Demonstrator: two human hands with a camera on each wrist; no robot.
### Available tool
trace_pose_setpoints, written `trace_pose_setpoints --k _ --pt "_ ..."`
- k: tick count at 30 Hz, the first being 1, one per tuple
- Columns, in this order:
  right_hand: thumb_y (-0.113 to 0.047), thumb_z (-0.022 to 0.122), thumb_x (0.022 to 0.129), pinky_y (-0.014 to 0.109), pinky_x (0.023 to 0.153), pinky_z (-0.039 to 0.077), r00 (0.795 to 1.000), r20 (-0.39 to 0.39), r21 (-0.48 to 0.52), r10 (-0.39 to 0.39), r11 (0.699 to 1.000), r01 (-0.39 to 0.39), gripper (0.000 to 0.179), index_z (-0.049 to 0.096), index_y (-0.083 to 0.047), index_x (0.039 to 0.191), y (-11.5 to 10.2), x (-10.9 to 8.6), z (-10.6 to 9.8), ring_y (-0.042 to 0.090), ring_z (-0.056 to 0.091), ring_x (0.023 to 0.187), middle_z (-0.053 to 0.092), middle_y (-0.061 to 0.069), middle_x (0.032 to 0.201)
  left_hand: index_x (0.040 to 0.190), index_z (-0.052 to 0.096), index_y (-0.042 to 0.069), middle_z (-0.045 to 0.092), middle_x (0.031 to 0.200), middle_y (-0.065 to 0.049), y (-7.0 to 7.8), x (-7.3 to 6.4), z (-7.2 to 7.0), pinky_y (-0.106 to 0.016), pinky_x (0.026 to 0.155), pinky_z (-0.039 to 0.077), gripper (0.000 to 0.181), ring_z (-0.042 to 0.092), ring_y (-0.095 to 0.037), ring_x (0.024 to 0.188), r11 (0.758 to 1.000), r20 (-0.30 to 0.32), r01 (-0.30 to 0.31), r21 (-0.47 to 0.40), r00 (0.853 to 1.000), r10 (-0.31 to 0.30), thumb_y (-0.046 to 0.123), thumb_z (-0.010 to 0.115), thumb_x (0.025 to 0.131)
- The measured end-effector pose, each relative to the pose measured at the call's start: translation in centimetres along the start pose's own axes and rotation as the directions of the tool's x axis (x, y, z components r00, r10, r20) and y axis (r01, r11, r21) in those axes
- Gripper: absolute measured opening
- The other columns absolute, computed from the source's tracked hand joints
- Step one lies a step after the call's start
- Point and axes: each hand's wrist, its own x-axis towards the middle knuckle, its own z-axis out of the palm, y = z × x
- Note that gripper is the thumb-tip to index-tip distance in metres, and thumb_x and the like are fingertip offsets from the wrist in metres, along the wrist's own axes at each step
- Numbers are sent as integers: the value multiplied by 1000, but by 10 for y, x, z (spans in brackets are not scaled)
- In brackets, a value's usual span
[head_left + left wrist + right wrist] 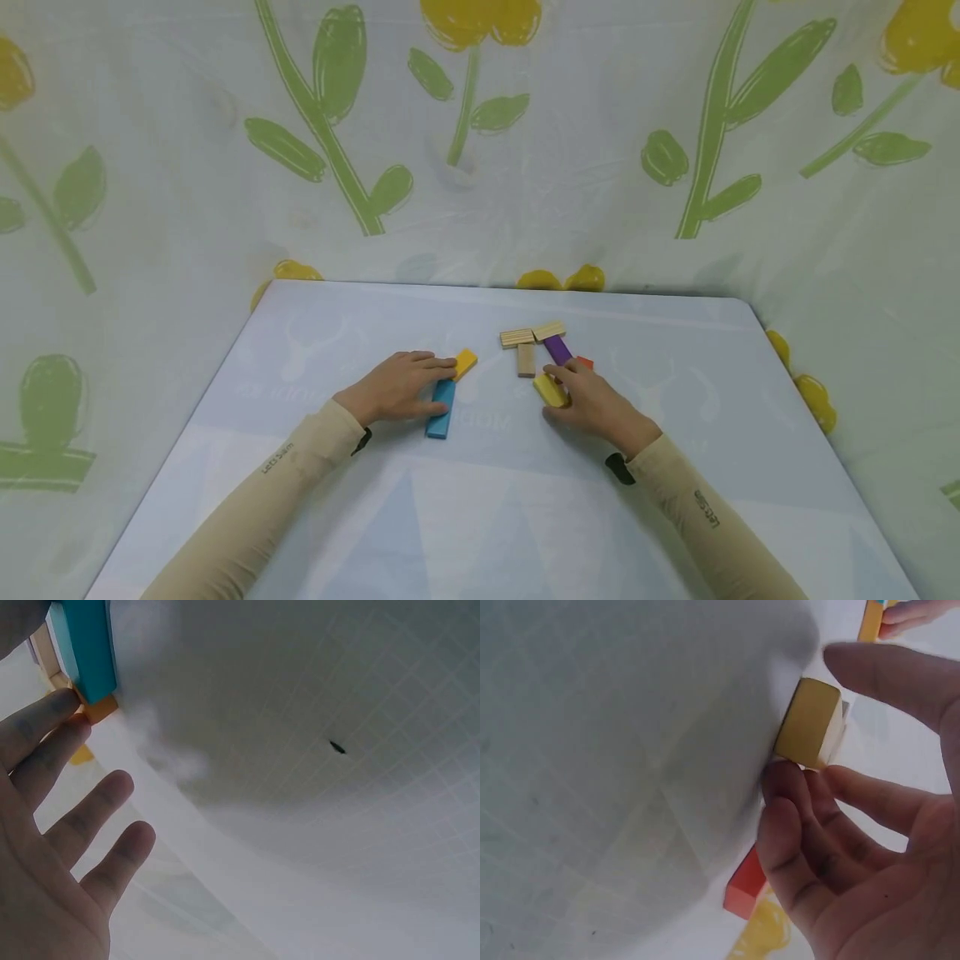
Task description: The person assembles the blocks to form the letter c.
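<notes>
My left hand [397, 387] is at a blue block [440, 412] that meets an orange block [466, 363] at its far end. The left thumb lies by the blue block, and extended fingertips touch the orange one where the two join. On the right, my right hand [596, 404] has a yellow block [550, 390] between thumb and curled fingers, low at the table. In the right wrist view, the fingertips are against one side of the yellow block [808, 720], with the thumb close to its other side. A red block [744, 885] shows just beyond these fingers.
Behind the right hand, a purple block [557, 349] and several plain wooden blocks [526, 360] lie in a connected shape. They rest on a pale table [480, 517] with rounded far corners. A flower-printed curtain [570, 167] stands behind the table.
</notes>
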Motion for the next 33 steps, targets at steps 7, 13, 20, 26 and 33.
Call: trace_pose_setpoints --k 7,13,20,26,33 --pt "-21 80 87 34 81 54 997 81 39 -7 999 4 71 49 -3 148 4 1 -5 19 56 93 52 18 129 147 55 13 45 157 -1 -1 0 1 -53 115 35 63 42 -33 142 1000 -3 2 -5 1000 -2 48 67 96" --pt "-19 83 85 28 74 52 993 109 97 -45 995 34 70 51 -3 146 7 1 -6 14 55 83 54 13 120 147 55 14 45 157 -1 -1 0 2 -53 115 35 63 42 -33 142 1000 -6 -1 0 1000 1 48 67 96" --pt "-22 86 81 27 73 52 993 114 130 -35 991 20 65 57 -7 138 3 3 -1 13 56 83 58 4 113 148 55 14 44 158 0 1 -1 1 -53 115 35 63 41 -33 142 1000 8 16 -12 1000 -16 48 67 96" --pt "-27 88 79 27 71 51 994 106 115 -38 993 25 67 59 -9 137 -2 6 5 11 55 82 59 -1 111 148 55 13 44 158 -1 0 -1 2 -54 115 34 63 41 -34 142 1000 5 10 -22 1000 -10 47 66 96" --pt "-31 89 78 27 70 51 994 101 108 -44 994 33 70 58 -12 138 -14 7 8 11 54 82 59 -4 110 148 54 12 43 158 -1 0 0 3 -54 116 34 63 41 -34 142 1000 1 3 -27 1000 -3 47 66 97"
